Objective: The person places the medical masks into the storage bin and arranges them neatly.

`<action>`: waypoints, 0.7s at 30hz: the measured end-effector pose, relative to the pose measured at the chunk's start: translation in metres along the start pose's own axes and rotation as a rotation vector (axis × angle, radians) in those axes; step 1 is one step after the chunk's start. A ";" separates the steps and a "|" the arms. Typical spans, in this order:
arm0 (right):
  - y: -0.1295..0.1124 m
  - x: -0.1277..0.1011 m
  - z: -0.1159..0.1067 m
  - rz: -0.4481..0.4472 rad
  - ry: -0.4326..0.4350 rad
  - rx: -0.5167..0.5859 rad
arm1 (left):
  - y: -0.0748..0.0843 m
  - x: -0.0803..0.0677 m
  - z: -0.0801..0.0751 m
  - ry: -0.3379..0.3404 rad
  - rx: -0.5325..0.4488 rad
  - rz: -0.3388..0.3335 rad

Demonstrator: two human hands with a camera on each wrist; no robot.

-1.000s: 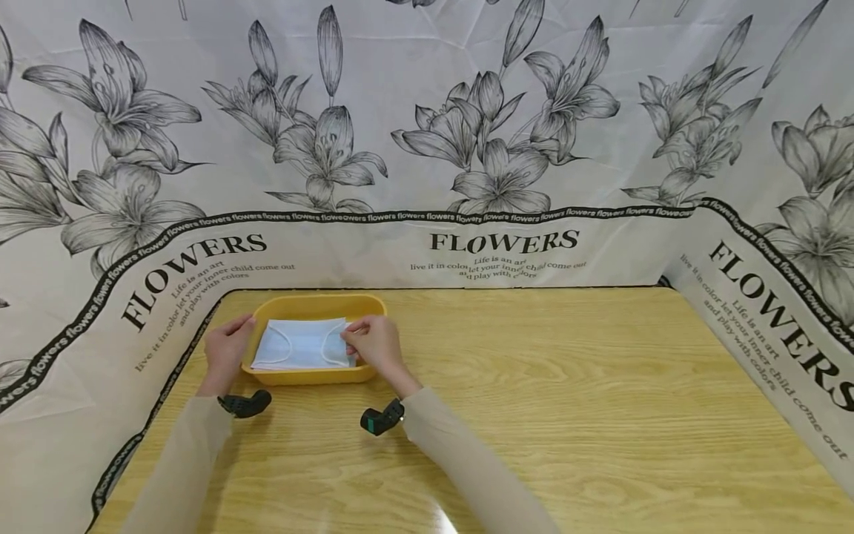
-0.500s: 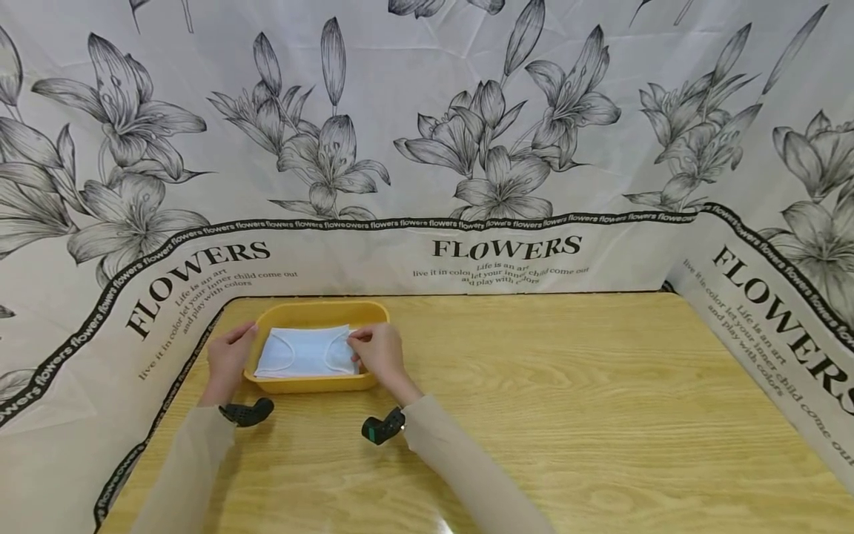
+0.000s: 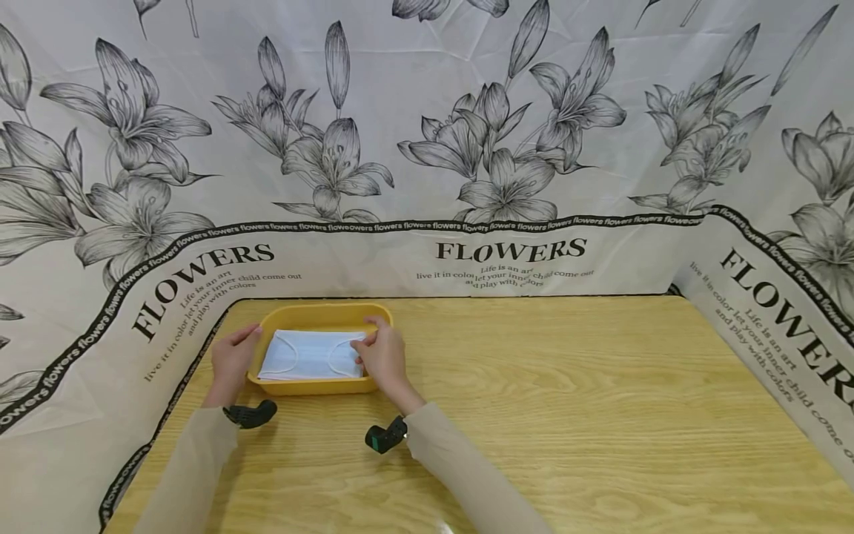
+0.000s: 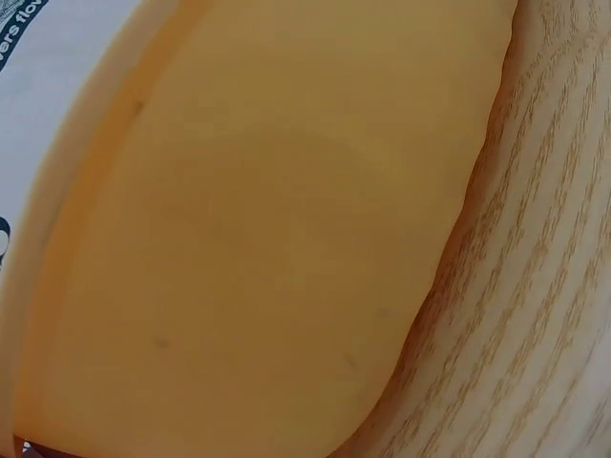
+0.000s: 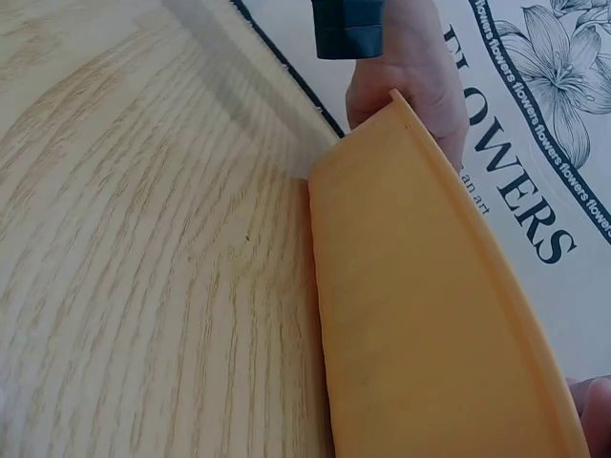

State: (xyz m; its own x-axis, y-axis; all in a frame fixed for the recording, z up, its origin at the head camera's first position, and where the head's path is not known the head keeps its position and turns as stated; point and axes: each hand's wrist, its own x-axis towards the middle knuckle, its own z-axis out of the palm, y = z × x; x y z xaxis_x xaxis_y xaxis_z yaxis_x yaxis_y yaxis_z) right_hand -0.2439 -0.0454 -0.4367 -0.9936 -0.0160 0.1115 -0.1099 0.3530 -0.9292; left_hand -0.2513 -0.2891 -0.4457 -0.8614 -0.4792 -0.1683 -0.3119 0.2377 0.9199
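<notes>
Left hand (image 3: 232, 361) grips the yellow tray (image 3: 320, 314) at its nine o'clock rim, right hand (image 3: 383, 354) curls over the three o'clock edge touching the white mask (image 3: 310, 354), which lies inside, tray down on the bench (image 3: 567, 400).

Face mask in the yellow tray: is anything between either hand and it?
Nothing visible. The face mask lies uncovered in the yellow tray; the right hand is at its right edge, the left hand at the tray's left rim.
</notes>
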 end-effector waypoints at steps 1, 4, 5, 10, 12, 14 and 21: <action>0.001 0.000 0.000 -0.013 -0.001 -0.006 | 0.000 0.000 0.000 0.000 0.004 -0.003; 0.003 -0.002 -0.002 -0.050 -0.036 0.023 | -0.001 0.000 0.000 0.000 0.010 -0.013; 0.004 -0.003 -0.003 -0.071 -0.052 0.043 | -0.001 0.000 -0.001 0.001 0.010 -0.021; 0.008 -0.006 -0.015 -0.160 -0.166 0.220 | 0.000 0.000 -0.005 0.022 0.021 -0.028; 0.010 -0.005 -0.024 -0.196 -0.200 0.257 | 0.000 0.000 -0.007 0.034 0.052 -0.012; 0.011 -0.005 -0.036 -0.239 -0.222 0.256 | -0.002 -0.001 -0.008 0.047 0.119 -0.001; 0.020 -0.001 -0.104 -0.421 -0.096 -0.072 | 0.000 -0.008 -0.018 0.059 0.343 0.121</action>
State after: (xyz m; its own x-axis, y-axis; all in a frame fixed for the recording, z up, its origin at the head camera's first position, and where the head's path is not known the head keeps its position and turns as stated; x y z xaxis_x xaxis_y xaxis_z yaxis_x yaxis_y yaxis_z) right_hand -0.2421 0.0590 -0.4186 -0.8607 -0.2584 0.4387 -0.5073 0.3615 -0.7823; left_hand -0.2375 -0.3003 -0.4376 -0.8789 -0.4757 -0.0355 -0.3339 0.5604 0.7579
